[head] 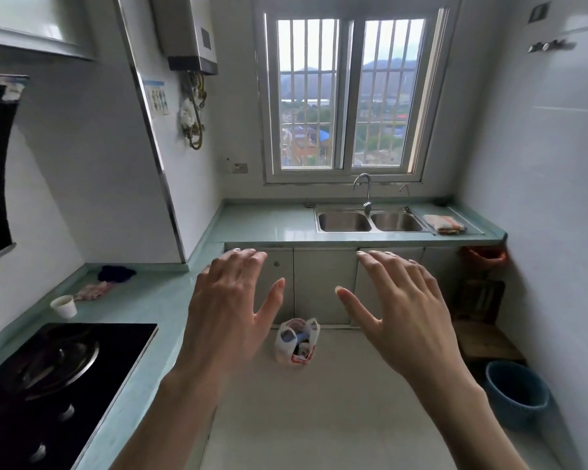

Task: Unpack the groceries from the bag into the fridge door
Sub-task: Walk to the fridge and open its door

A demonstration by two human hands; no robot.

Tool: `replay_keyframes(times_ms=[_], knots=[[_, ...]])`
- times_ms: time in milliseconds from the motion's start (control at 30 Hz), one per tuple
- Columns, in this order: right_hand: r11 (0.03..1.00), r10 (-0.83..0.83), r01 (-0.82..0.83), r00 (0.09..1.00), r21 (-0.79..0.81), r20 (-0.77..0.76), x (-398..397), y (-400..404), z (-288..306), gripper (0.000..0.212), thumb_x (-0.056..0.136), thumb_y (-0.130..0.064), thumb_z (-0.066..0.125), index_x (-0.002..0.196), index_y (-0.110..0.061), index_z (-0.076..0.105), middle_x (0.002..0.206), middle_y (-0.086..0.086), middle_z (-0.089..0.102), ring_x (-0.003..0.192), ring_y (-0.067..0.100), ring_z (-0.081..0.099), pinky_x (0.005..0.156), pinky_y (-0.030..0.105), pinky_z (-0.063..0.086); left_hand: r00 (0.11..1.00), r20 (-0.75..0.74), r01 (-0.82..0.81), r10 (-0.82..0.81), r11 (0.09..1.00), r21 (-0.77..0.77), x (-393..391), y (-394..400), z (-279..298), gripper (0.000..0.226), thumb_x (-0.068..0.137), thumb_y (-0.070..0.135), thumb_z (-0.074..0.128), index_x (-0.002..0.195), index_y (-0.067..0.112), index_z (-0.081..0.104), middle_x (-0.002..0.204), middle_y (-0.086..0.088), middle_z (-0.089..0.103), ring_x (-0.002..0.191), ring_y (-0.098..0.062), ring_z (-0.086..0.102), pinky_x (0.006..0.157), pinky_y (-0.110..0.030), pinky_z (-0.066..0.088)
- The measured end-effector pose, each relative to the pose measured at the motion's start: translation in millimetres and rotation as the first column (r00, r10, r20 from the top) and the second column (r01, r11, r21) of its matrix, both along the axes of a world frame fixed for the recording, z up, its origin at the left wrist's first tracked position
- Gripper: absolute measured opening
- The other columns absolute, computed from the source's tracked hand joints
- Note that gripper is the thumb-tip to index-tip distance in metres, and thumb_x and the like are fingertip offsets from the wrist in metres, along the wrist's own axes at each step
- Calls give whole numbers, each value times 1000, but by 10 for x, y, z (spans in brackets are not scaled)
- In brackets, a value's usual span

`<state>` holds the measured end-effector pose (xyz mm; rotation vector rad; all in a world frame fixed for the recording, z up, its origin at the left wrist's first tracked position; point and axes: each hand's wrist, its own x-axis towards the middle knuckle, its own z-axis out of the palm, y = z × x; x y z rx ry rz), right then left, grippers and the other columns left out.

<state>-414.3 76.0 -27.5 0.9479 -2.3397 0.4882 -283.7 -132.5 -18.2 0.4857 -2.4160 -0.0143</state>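
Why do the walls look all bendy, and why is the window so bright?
Head view: the wide-angle lens curves straight edges near the frame's sides, like the metal wall strip; daylight through the window outshines the dimmer room; it also puts glare on the countertop; both hands look oversized, being close.

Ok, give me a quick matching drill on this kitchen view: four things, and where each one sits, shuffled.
Things:
1. white and red plastic grocery bag
2. white paper cup
3. blue round plastic bin
4. folded striped cloth

Places:
A. counter, right of the steel double sink
B. floor, in front of the cabinets
C. counter, beyond the black glass hob
D. floor, by the right wall

Pairs: 1-B, 2-C, 3-D, 4-A
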Motion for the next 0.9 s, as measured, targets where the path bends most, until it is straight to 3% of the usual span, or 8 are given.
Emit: replay_keyframes(times_ms=[533,833,900], knots=[[986,-167,167,986,-7,12,-1617,-1493,110,72,100,-71,38,152,-23,45,151,2,54,140,24,50,118,43,37,986,0,168,-168,986,13,-1937,-1624,86,65,98,62,33,139,18,58,141,-6,63,131,-26,59,106,-45,51],[942,-334,334,942,19,19,-2326,-1554,85,78,101,-72,30,154,-17,45,151,7,53,141,25,49,120,47,37,957,-45,288,-288,958,5,-2939,-1860,8,54,95,51,54,129,12,67,130,-12,70,116,-31,69,92,-45,56],[932,-363,362,932,23,16,-2476,-1448,47,77,102,-71,32,153,-15,46,150,8,55,140,26,49,119,48,38,940,-30,341,-340,939,54,-3206,-1825,-18,58,99,56,46,134,13,63,135,-10,66,123,-29,64,99,-45,53]])
